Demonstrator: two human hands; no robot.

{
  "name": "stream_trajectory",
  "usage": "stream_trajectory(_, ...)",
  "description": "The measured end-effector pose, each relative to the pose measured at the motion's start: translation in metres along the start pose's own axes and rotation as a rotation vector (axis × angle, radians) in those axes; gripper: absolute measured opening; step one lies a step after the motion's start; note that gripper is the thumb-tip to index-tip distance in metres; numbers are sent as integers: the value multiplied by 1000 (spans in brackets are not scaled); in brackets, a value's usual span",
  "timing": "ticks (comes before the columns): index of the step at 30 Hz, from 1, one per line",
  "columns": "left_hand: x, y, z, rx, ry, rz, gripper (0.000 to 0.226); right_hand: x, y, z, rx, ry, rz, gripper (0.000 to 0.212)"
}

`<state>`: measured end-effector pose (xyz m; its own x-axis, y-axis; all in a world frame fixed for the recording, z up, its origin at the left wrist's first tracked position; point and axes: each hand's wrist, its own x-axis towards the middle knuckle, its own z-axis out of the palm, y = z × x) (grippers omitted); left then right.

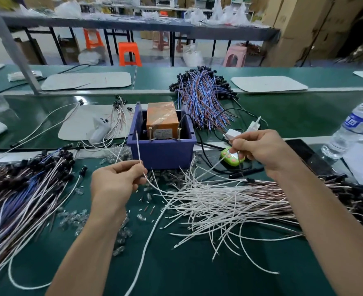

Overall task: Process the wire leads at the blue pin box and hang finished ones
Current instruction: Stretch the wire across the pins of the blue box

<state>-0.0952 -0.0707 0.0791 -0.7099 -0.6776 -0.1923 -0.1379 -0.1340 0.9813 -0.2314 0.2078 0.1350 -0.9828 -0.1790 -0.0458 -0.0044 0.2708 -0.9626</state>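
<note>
The blue pin box (162, 153) stands mid-table with an orange unit (162, 116) inside and two brass pins (164, 132) rising at its front. My left hand (115, 181) pinches a white wire lead (138, 148) whose tip points up beside the box's left front corner. To the right of the box, my right hand (261, 151) pinches another white lead (217, 164) that runs down into the loose pile of white leads (225, 207).
Bundles of blue and brown wires lie at the left (20, 189) and behind the box (204, 99). A green clicker (232, 157), white adapter (234, 134), water bottle (351, 129) and dark phone (308, 154) sit right. Small clear caps (76, 216) litter the green mat.
</note>
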Motion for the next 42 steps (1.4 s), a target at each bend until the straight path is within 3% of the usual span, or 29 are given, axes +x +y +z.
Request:
stream_trajectory(5,-1,0,-2,-94,-3,-56,11,8,2,18,-184,1,-21,7)
stream_trajectory(10,-3,1,-4,-127,12,-76,7,14,-6,32,-358,-38,-67,16)
stream_trajectory(19,-6,5,-3,-89,7,-60,5,27,-27,41,-503,-179,-91,14)
stream_trajectory(28,-3,2,-4,-58,0,-50,6,34,-24,38,-467,-306,-101,11)
stream_trajectory(42,2,6,8,27,2,-41,21,45,-19,33,-414,-345,-110,9)
